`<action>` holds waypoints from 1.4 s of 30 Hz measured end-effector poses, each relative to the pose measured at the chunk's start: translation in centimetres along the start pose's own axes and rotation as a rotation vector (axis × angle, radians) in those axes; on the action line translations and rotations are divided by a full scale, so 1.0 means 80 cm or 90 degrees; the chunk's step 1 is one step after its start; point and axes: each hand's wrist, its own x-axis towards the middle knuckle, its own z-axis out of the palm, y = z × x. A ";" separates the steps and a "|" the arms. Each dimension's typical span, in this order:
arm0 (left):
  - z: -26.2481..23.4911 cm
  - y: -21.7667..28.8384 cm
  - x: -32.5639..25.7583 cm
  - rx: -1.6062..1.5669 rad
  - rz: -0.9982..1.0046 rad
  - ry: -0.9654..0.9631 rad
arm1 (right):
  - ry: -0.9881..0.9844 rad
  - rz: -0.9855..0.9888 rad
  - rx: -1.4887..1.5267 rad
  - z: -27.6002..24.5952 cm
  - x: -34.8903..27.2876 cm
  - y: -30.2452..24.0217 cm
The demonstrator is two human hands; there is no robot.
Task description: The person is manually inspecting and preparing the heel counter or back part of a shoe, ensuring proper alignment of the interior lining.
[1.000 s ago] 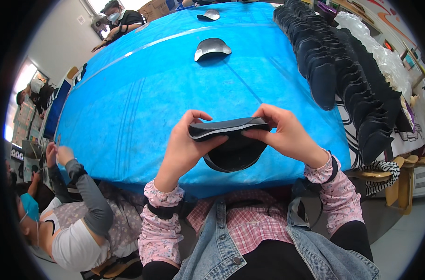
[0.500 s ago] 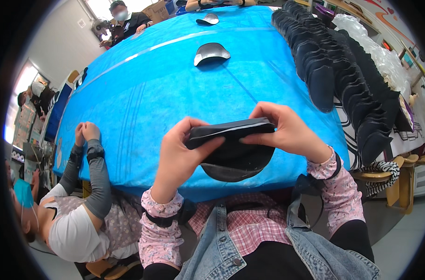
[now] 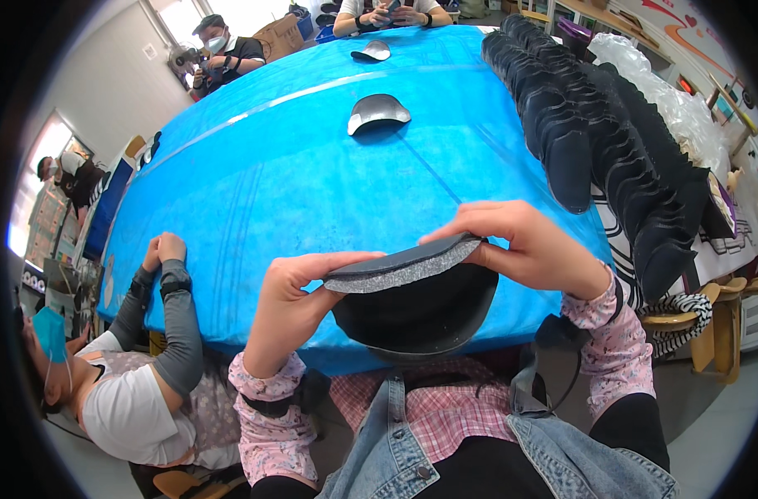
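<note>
Above the near edge of the blue-covered table (image 3: 254, 200), I hold a black cap-like piece (image 3: 416, 312) between both hands. Its far edge is a curved flap with a grey speckled strip facing me, and a rounded dark bowl hangs below. My left hand (image 3: 292, 299) is closed on the left end of the flap, fingers on top and thumb beneath. At the right end my right hand (image 3: 533, 245) pinches the same flap, fingers over its top. Farther off on the table lies a shiny dark curved piece (image 3: 379, 112), with a similar one (image 3: 371, 51) behind it.
Long nested rows of black curved pieces (image 3: 562, 154) line the right side, beside clear plastic wrapping (image 3: 670, 104). To my left a co-worker's clasped hands (image 3: 164, 249) rest on the table edge. Other people are at the far side. A wooden chair (image 3: 712, 337) stands at right.
Both hands have come nearer to me with the black piece. It is tilted and opened out, so the grey speckled strip shows more. A far person at left has raised their hands.
</note>
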 end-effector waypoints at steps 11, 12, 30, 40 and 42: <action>0.007 0.002 -0.005 0.041 0.078 0.100 | -0.025 -0.023 -0.096 -0.003 0.005 -0.011; 0.002 -0.002 -0.007 0.034 0.066 0.075 | -0.051 0.002 -0.013 -0.005 0.006 -0.009; 0.017 0.025 0.013 0.208 0.318 0.211 | 0.001 0.013 -0.040 0.000 0.013 -0.016; 0.011 0.047 0.025 0.496 0.467 0.202 | 0.055 -0.037 -0.045 0.012 0.009 -0.031; 0.006 0.041 0.025 0.523 0.520 0.179 | 0.045 -0.018 -0.044 0.012 0.009 -0.035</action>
